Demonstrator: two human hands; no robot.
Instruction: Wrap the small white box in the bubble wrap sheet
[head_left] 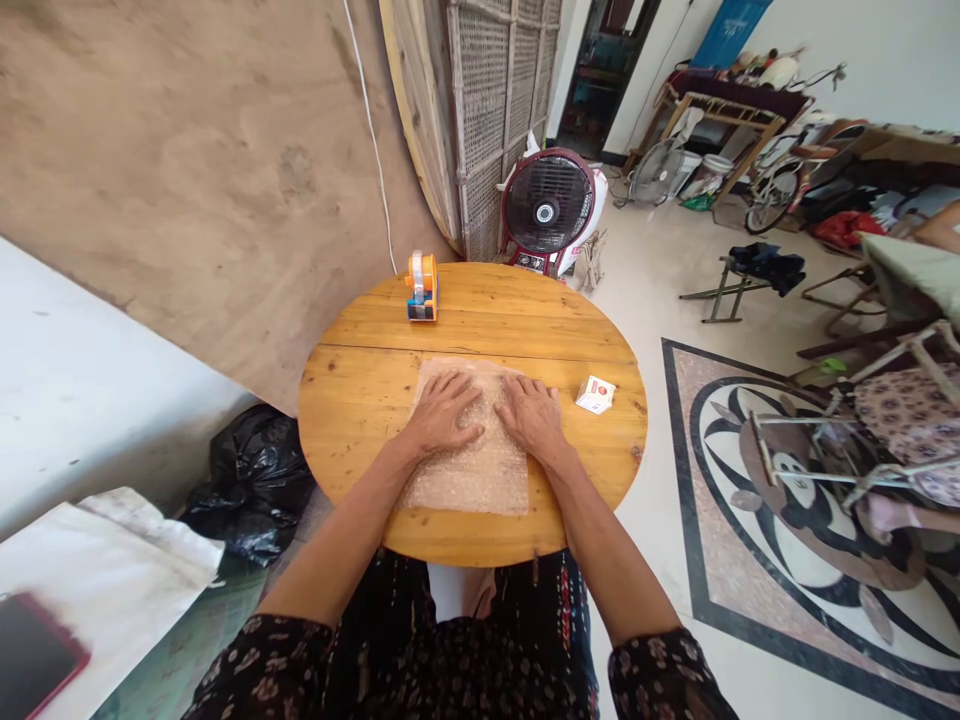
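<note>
While flat: hands [487, 412] on bubble wrap [469, 470]

- Bright, even daylight; soft shadows under the round table [360, 400].
- Mild sheen on the pale floor [652, 280] at right.
- Strong wide-angle bending at edges; walls curve.
- Centre sharp, corners slightly soft.

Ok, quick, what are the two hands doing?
Left hand: open, flat on the bubble wrap.
Right hand: open, flat on the same sheet.

Bubble wrap sheet [471, 465], clear, apparently single-layer, lies flat on the round wooden table [360, 390].
</note>
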